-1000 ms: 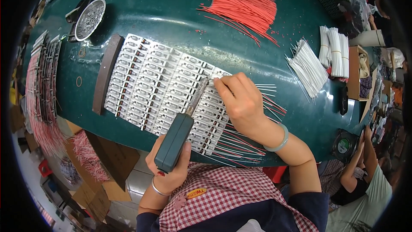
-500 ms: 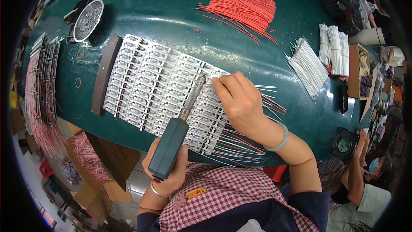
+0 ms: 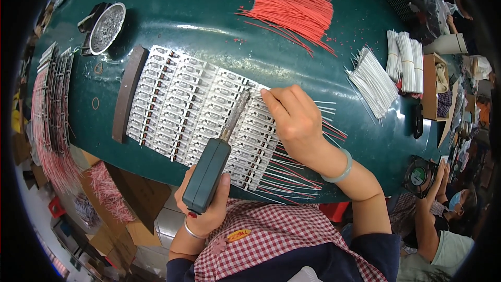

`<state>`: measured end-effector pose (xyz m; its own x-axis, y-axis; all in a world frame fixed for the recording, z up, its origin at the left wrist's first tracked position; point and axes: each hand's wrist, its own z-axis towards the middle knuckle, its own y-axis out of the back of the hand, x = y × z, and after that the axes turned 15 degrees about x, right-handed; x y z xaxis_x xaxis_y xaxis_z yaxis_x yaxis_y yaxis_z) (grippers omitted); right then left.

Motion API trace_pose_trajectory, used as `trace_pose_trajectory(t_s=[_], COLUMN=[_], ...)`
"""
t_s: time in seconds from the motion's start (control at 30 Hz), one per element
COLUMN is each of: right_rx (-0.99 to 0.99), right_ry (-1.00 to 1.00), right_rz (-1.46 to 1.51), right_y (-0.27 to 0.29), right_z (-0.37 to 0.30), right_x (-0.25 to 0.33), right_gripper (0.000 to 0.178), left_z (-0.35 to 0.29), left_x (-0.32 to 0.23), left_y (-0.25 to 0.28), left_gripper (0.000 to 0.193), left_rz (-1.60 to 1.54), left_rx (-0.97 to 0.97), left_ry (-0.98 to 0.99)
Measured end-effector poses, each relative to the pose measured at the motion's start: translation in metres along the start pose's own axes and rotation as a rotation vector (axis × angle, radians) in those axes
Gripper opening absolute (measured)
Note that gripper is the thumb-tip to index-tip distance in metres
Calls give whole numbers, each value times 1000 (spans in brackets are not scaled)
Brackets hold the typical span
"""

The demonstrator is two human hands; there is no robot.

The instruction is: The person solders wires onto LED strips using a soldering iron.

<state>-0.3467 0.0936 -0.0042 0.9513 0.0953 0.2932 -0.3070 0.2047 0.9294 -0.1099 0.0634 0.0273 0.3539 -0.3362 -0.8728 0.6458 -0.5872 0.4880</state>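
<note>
Left hand [image 3: 213, 218] clamps a soldering iron [image 3: 211, 162], long axis slanting up-right; right hand's [image 3: 298, 120] hold unclear.

Green table [image 3: 198, 5]: white panels [image 3: 206, 115], beneath right hand [image 3: 297, 122]; red wires [image 3: 295, 8], beyond it; loose white wires [image 3: 372, 78], to its right.

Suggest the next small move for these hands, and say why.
Perhaps the left hand should settle the soldering gun at the spot by the right hand: metal tip and fingertips are close together at the far end of the rightmost circuit-board strip, contact unclear, while red and white wires extend from nearer rows.
</note>
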Motion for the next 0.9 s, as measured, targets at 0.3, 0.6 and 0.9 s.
trace_pose_trajectory(t_s=[0.3,0.6,0.9], right_rx=[1,14,10], right_ry=[-7,-10,2], right_rz=[8,0,-4], right_y=[-2,0,-1], right_z=[1,3,3], right_x=[-2,1,-1], right_gripper=[34,34,33], left_z=[7,8,5], left_x=[-2,-1,-1], left_y=[-4,-9,-6], left_gripper=[20,15,14], left_rz=[-24,-45,5], left_rx=[46,42,36], left_ry=[35,55,50])
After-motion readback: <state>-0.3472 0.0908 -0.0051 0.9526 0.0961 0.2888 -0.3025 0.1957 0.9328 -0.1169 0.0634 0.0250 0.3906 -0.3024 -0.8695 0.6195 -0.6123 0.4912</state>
